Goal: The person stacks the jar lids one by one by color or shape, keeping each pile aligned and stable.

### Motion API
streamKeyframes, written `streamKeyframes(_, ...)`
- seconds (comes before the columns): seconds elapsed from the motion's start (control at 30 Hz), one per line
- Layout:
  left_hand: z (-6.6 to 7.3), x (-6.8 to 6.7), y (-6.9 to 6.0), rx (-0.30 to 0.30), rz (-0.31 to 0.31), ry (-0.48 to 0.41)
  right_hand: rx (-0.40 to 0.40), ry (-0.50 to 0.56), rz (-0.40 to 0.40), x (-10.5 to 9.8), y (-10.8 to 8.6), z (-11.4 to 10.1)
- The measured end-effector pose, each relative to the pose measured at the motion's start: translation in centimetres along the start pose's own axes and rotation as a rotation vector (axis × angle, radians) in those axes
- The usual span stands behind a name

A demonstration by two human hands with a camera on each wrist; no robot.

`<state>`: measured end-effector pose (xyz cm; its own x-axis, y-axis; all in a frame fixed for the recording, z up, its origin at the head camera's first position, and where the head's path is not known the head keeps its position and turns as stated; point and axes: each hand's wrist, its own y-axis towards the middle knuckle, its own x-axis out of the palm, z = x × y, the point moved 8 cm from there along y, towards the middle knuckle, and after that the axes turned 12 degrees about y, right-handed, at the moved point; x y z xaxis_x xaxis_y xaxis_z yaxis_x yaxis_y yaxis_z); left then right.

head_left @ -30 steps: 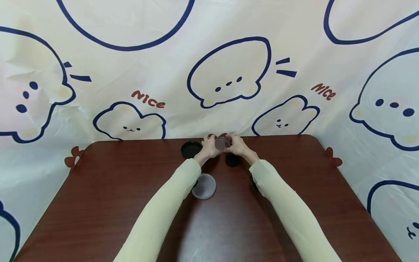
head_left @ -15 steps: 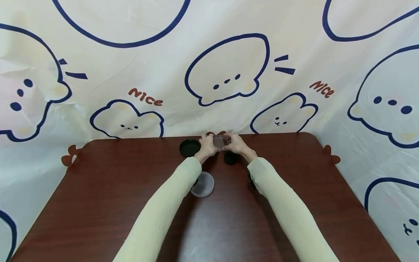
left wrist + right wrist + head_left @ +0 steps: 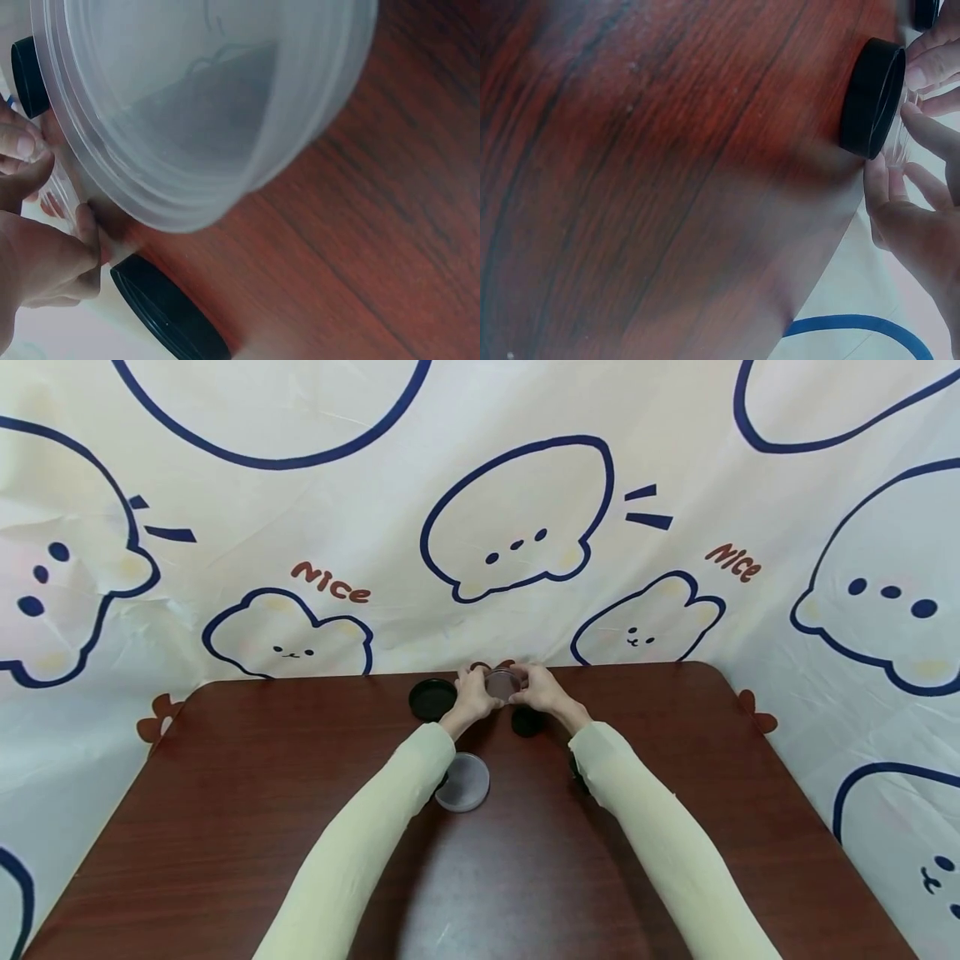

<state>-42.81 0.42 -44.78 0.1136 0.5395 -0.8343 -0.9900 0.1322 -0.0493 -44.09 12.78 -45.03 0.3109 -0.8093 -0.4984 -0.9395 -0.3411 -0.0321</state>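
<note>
Head view: nearest us on the desk (image 3: pixel 525 877), a clear tub (image 3: pixel 464 782) sits beside our left sleeve (image 3: pixel 367 843); beyond it lie a small black lid (image 3: pixel 527 722) and a larger black lid (image 3: pixel 432 700). Near the far edge, our left hand (image 3: pixel 471 699) and right hand (image 3: pixel 543 692) hold a clear round container (image 3: pixel 502 686) between them, fingers (image 3: pixel 933 135) curled narrowly on its sides; behind hangs a printed cloth (image 3: pixel 510 402)
</note>
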Motion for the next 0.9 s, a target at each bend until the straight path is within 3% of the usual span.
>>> streamKeyframes(0.23,-0.1,-0.2,-0.4,0.016,-0.008,0.011,-0.008,0.005,-0.009,0.2,-0.3,-0.2)
streamKeyframes(0.43,-0.2,-0.6,-0.6,0.057,-0.005,0.0,-0.082,0.052,-0.012,0.1,-0.6,-1.0)
streamKeyframes(0.9,0.3,-1.6,-2.1,0.11,-0.005,-0.024,-0.069,-0.012,0.031,0.1,-1.8,-2.0)
